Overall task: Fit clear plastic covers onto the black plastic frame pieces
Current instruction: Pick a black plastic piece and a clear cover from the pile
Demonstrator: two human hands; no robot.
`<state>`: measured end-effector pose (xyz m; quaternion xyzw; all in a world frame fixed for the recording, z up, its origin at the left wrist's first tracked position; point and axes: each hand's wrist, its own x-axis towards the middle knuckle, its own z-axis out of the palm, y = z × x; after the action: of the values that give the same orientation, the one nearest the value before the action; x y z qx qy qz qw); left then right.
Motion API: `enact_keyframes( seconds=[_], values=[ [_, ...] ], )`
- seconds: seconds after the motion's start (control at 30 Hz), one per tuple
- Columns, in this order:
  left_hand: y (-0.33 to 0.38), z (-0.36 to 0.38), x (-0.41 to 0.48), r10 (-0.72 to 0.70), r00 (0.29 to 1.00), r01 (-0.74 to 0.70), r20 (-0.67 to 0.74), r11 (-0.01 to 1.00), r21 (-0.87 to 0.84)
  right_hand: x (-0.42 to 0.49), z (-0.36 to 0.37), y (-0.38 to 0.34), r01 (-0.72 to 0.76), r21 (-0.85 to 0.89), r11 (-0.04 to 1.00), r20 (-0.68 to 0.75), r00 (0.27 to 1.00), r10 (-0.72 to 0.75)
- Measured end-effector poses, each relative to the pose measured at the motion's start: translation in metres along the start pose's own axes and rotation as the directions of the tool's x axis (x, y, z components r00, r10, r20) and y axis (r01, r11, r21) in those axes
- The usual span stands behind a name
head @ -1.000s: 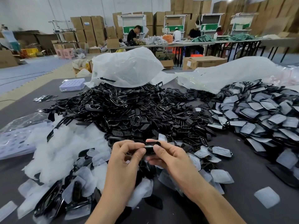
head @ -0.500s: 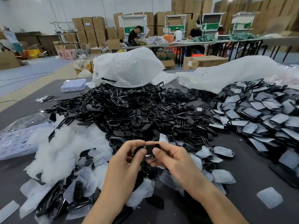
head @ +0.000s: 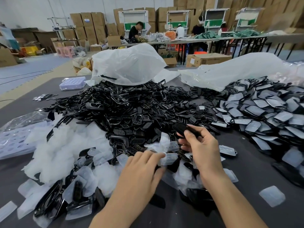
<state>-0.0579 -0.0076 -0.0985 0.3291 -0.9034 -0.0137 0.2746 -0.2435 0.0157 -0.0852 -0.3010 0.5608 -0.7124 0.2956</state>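
Note:
My right hand [head: 199,146] pinches a black frame piece [head: 181,128] between thumb and fingers, lifted a little above the table. My left hand [head: 143,168] reaches low into the loose clear covers, its fingertips touching a clear plastic cover [head: 169,158]; whether it holds the cover I cannot tell. A big heap of bare black frames [head: 125,109] fills the middle of the table. Loose clear covers [head: 65,150] are piled at the left and around my hands.
A heap of covered frames [head: 266,111] lies at the right. White plastic bags [head: 128,65] sit behind the heaps. A lilac tray [head: 72,83] stands at the far left, another tray [head: 14,139] in a bag at the near left. People work at far tables.
Both hands held one black piece together before. Now my left hand has let go and dropped to the clear covers, while my right hand has carried the piece up and to the right.

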Motion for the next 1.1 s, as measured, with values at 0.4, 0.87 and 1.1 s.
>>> enact_keyframes(
  seconds=[0.4, 0.87, 1.1],
  values=[
    [0.000, 0.005, 0.005, -0.065, 0.983, 0.056, -0.169, 0.997, -0.059, -0.005, 0.007, -0.001, -0.045, 0.043, 0.998, 0.090, 0.995, 0.042],
    [0.005, -0.014, 0.007, -0.399, 0.914, 0.228, -0.077, 0.659, -0.717, -0.021, 0.019, 0.000, -0.024, -0.024, 0.999, 0.396, 0.918, 0.031],
    [0.000, -0.009, 0.006, -0.497, 0.855, 0.290, -0.151, 0.698, -0.655, -0.026, 0.021, 0.003, 0.086, -0.133, 0.987, 0.479, 0.878, -0.012]
  ],
)
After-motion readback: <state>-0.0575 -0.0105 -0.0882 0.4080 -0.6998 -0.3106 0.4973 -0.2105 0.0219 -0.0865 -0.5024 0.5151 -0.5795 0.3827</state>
